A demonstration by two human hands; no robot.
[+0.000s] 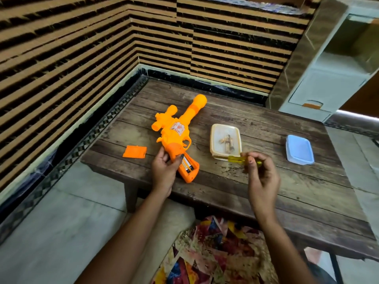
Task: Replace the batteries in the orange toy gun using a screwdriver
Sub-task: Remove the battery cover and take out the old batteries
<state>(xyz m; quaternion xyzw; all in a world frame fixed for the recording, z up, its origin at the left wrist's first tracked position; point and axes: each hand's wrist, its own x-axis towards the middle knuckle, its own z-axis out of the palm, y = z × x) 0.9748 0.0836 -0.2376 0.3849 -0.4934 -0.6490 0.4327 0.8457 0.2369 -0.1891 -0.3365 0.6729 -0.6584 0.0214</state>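
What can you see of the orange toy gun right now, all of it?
The orange toy gun looks like moulded plastic and lies flat on the wooden table, its round-tipped barrel pointing away and its grip toward the person. A scope sits on its left side, a pale sticker on the body. The grip's battery compartment is open, with batteries visible inside; its cover lies apart on the table. The left hand holds the grip.
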